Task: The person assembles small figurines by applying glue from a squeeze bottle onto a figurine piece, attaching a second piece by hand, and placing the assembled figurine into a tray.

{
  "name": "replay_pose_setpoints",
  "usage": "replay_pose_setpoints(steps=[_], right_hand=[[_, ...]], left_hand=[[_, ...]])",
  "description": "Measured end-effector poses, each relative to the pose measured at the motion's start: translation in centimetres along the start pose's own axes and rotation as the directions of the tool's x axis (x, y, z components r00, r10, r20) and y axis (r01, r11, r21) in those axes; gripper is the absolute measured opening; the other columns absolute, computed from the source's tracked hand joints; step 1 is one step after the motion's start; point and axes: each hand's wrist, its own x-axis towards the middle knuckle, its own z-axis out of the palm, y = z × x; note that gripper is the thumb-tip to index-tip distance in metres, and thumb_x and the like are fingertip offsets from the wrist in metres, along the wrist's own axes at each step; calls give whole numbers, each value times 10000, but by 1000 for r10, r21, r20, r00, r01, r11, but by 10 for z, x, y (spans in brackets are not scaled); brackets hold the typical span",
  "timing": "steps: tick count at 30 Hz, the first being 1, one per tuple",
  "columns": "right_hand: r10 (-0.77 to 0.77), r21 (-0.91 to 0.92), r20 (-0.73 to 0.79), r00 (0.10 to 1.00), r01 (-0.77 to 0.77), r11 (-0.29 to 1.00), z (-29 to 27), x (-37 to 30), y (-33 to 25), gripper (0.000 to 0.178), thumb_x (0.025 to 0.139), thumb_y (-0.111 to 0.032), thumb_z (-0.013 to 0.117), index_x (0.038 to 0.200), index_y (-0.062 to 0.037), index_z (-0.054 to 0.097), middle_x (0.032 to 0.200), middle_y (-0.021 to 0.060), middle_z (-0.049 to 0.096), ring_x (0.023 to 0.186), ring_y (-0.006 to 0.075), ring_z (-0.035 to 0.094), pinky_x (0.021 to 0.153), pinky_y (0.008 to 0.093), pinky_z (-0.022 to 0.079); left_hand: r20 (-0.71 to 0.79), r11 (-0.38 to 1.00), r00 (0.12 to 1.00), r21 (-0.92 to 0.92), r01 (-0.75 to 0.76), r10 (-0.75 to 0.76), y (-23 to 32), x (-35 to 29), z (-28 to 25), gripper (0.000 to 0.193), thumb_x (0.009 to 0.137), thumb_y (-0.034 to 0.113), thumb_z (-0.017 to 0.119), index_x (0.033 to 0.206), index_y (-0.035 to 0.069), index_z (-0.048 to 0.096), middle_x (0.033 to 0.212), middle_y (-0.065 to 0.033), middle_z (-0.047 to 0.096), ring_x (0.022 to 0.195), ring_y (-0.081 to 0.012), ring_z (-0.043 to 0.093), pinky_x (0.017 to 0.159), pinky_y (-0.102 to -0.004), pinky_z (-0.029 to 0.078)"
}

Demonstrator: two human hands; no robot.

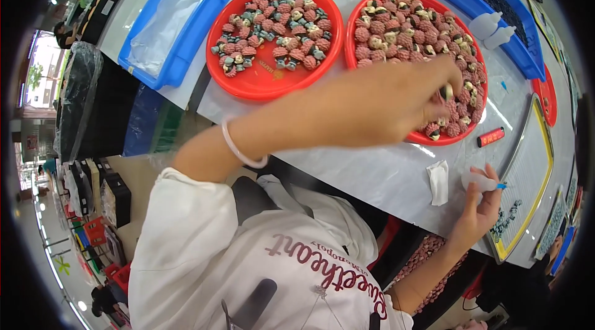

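Note:
My left hand (396, 97), with a pale bangle at its wrist, reaches across to the right-hand red round tray (353, 32). Between its bent fingertips is a small pink-and-cream figurine head (445, 92), partly hidden by the fingers. Many similar bobbly pink heads fill that tray. Lower right, my right hand (478, 209) is closed around a small translucent squeeze bottle (476, 180) with a blue tip. In the left red round tray (273, 89) lie small figures with pink heads and grey-blue bodies, leaving a patch of red bottom bare.
Blue bins (176, 57) stand at the far left and far right; the right bin (527, 66) holds dark small pieces. Two white bottles (493, 26) rest by it. A red lighter (490, 137), a crumpled tissue (437, 182) and a yellow-edged tray (527, 206) with small blue-grey pieces lie on the right.

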Motion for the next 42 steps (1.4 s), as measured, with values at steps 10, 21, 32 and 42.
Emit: replay_pose_setpoints(steps=[10,21,32,42], right_hand=[[40,204,-104,994,-18,979,-15,-16,-10,360,763,-209,574,1005,13,429,815,108,511,641,132,479,546,221,374],[73,291,-100,992,-41,956,-25,-20,-8,434,643,-274,696,886,-22,438,797,62,474,644,95,446,533,176,341],[119,515,-86,989,-59,855,-30,-25,-7,370,724,-298,619,895,-8,466,884,61,463,685,79,425,562,172,324],[100,502,-28,995,-72,862,-44,-36,-9,400,741,-305,597,944,16,471,901,85,488,817,142,494,697,235,413]], left_hand=[[72,890,995,-447,91,-66,5,-42,37,216,792,53,457,998,24,517,936,-71,504,837,-160,488,710,-271,392],[139,507,969,-832,226,-203,-1,-59,56,173,799,77,515,961,17,526,955,-64,459,859,-134,456,726,-256,407],[259,158,909,-933,323,-326,1,-64,55,142,790,107,539,893,28,482,959,-93,509,884,-146,495,739,-279,418],[308,77,877,-930,359,-368,0,-66,72,200,732,93,606,887,27,498,957,-101,501,811,-165,534,703,-265,436]])
